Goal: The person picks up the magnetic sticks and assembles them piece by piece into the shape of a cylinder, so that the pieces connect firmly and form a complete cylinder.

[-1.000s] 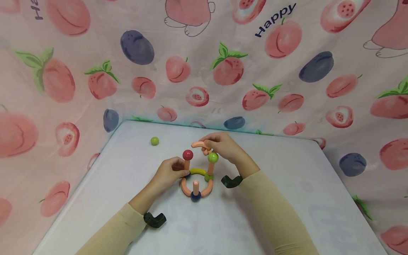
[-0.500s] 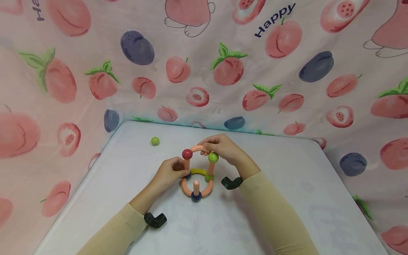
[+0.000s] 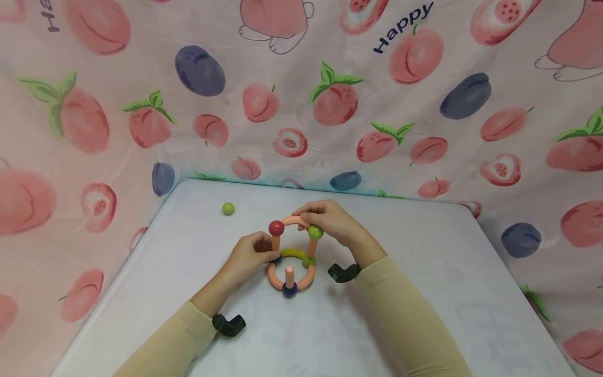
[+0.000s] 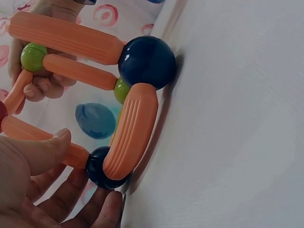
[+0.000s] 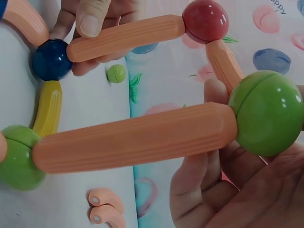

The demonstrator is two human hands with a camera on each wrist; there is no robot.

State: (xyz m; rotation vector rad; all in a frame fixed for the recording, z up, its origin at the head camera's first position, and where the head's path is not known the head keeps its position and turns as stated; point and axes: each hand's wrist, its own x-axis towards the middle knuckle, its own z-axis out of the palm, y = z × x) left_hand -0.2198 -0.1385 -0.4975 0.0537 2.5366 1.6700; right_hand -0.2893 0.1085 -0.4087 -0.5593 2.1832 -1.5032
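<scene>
A structure of orange rods and coloured balls stands on the white table. Its base is a ring of curved rods, one of them yellow [image 3: 293, 253], with upright rods above. My left hand [image 3: 248, 254] grips the left upright orange rod [image 5: 128, 38] just above a dark blue ball [image 4: 99, 167]. On top of that rod sits a red ball [image 3: 276, 228]. With my right hand [image 3: 332, 221] I pinch a curved orange rod [image 3: 292, 220] that spans from the red ball to the upper green ball [image 5: 268, 114]. The front upright rod [image 3: 289, 275] has no ball on top.
A loose green ball [image 3: 228, 209] lies on the table [image 3: 198, 235] at the back left. Two loose curved orange rods [image 5: 107, 204] lie beyond the structure in the right wrist view. A fruit-print cloth [image 3: 292, 94] rises behind the table.
My right hand has lowered the curved rod; its left end now meets the red ball and its right end lies at the green ball. My left hand keeps its place.
</scene>
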